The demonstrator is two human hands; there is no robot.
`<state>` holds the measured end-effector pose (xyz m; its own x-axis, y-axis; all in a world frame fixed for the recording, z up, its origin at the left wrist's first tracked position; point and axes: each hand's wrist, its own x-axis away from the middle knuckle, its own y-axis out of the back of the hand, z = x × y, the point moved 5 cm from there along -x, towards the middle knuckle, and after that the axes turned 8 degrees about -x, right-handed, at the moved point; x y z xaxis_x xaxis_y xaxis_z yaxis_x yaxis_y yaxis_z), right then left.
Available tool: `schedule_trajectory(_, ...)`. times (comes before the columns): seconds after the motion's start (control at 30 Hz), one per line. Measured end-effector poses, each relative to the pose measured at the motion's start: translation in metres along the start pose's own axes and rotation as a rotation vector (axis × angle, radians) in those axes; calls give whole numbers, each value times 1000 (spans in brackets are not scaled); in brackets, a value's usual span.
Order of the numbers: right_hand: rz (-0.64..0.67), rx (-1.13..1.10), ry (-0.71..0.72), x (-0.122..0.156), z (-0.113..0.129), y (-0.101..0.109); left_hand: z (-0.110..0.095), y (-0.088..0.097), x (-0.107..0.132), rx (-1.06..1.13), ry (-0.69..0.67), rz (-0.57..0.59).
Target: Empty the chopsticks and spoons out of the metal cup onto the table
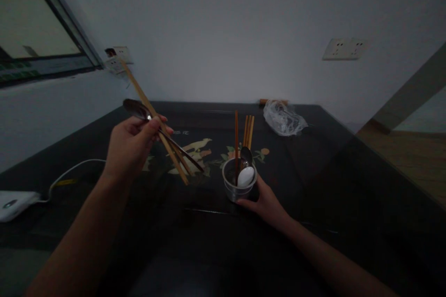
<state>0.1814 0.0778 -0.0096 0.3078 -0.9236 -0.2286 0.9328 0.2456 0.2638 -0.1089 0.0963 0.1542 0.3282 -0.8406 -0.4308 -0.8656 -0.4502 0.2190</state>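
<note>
My left hand [134, 145] is raised above the dark table [331, 185] and closed around a pair of wooden chopsticks [153, 118] and a metal spoon [135, 108]. The chopsticks slant from upper left down to the right. My right hand [266, 202] grips the base of a clear plastic cup [239, 185] standing on the table. The cup holds several upright chopsticks [244, 137], a white spoon [245, 176] and a metal spoon [246, 155].
A crumpled clear plastic bag [284, 119] lies at the far side of the table by the wall. A white device [16, 203] with a white cable [71, 171] sits at the left edge. Wall sockets [343, 48] are on the back wall; a window [35, 28] is at left.
</note>
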Motion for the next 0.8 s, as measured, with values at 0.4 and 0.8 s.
schedule_trajectory(0.4, -25, 40, -14, 0, -4, 0, 123, -17, -15, -553, 289, 562)
schedule_trajectory(0.8, -34, 72, -2, 0, -6, 0, 160, -24, -10, -969, 139, 745)
